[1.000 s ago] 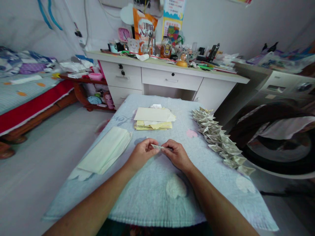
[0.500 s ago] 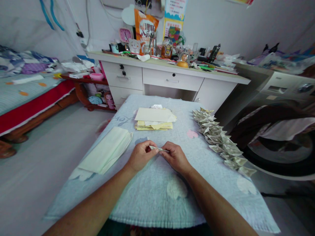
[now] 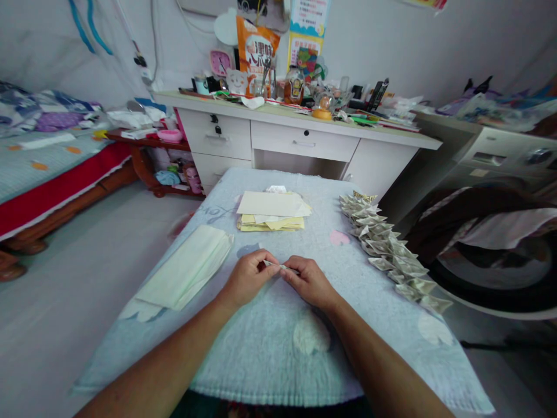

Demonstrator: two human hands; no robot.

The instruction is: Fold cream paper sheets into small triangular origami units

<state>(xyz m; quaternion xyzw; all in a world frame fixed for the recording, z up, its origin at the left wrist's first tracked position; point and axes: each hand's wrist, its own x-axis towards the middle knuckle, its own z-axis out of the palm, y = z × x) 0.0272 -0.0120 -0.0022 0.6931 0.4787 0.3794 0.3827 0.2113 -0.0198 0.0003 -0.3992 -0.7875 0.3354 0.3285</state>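
Observation:
Between my two hands is a small folded piece of paper (image 3: 275,265), pale and narrow, mostly covered by fingers. My left hand (image 3: 251,275) pinches its left end with thumb and forefinger. My right hand (image 3: 308,280) grips the right end the same way, the thumbs almost meeting. To the right stand rows of folded paper pieces (image 3: 383,232), pointed like little boats. Beyond my hands lies a stack of cream and yellow paper sheets (image 3: 272,204). Pale green paper sheets (image 3: 187,267) lie fanned at the left.
A light blue cloth (image 3: 261,360) covers the table. Behind it is a white desk (image 3: 300,139) crowded with jars and small items. On the right stands a washing machine (image 3: 491,157) with laundry in its round opening; on the left, a bed (image 3: 47,157) and a low red-brown shelf (image 3: 143,154).
Both hands stay almost in place on the folded paper. My right fingers have shifted slightly and cover more of its right end. The whole view has moved very slightly.

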